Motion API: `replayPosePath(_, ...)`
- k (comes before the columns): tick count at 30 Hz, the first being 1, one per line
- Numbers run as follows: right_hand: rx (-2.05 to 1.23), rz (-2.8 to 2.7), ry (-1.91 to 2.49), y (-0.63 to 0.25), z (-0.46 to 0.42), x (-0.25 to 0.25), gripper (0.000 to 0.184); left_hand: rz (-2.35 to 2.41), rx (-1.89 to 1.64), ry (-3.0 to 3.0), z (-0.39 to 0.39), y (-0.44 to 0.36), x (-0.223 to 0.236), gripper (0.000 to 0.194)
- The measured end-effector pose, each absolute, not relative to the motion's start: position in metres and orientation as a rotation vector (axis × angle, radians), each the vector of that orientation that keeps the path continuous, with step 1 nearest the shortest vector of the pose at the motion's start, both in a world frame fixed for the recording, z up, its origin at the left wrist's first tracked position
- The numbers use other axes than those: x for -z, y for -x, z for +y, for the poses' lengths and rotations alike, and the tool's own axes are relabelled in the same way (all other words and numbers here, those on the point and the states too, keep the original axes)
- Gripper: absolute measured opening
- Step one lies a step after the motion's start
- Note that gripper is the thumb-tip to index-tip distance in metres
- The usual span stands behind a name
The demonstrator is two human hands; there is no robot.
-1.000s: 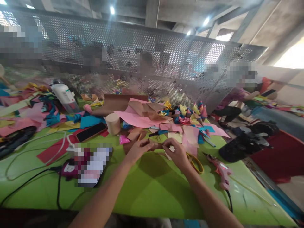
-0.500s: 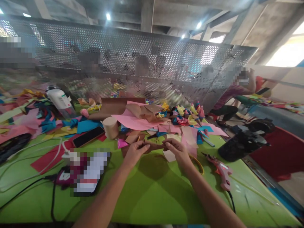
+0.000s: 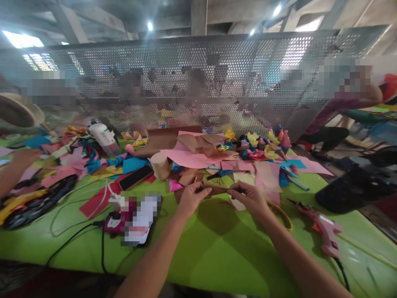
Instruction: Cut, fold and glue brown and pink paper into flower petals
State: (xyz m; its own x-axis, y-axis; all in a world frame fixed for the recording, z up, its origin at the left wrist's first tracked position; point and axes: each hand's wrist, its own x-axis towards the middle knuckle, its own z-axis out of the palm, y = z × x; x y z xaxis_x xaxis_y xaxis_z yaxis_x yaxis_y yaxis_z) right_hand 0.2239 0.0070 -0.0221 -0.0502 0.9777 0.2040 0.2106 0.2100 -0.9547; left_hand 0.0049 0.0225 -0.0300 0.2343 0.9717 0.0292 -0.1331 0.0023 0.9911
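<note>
The green desk (image 3: 223,252) is backed by a perforated screen (image 3: 167,58) — a narrow brown strip (image 3: 218,189) is pinched by both hands (image 3: 190,199) (image 3: 252,200).

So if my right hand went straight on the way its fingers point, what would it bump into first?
Probably your left hand: your right hand points across toward it, along the brown paper strip held between them. Depth is hard to judge, though.

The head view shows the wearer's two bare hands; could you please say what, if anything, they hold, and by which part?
A narrow brown paper strip, pinched at opposite ends: one by the left hand, the other by the right hand.
</note>
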Motion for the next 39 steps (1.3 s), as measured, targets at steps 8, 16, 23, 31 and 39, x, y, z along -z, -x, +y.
replayPosePath(8, -0.957, -1.578, 1.204, -0.226, 0.009, 0.019, 0.039, 1.011, -1.148, -1.348, 0.024, -0.004, 0.024, 0.035)
replayPosePath(16, -0.940, -1.589, 1.208, -0.219, 0.005, 0.022, 0.034, 1.019, -1.104, -1.515, 0.014, -0.010, 0.012, 0.024)
replayPosePath(23, -0.966, -1.558, 1.229, -0.215, 0.002, 0.022, 0.031, 0.993, -1.079, -1.584, 0.012, -0.013, 0.013, 0.020)
replayPosePath(31, -0.964, -1.556, 1.228, -0.214, 0.000, 0.016, 0.031, 0.990, -1.062, -1.563, 0.012, -0.014, 0.014, 0.023)
replayPosePath(39, -0.926, -1.592, 1.191, -0.209, -0.001, 0.020, 0.027, 0.938, -1.004, -1.566, 0.007, -0.017, 0.013, 0.021)
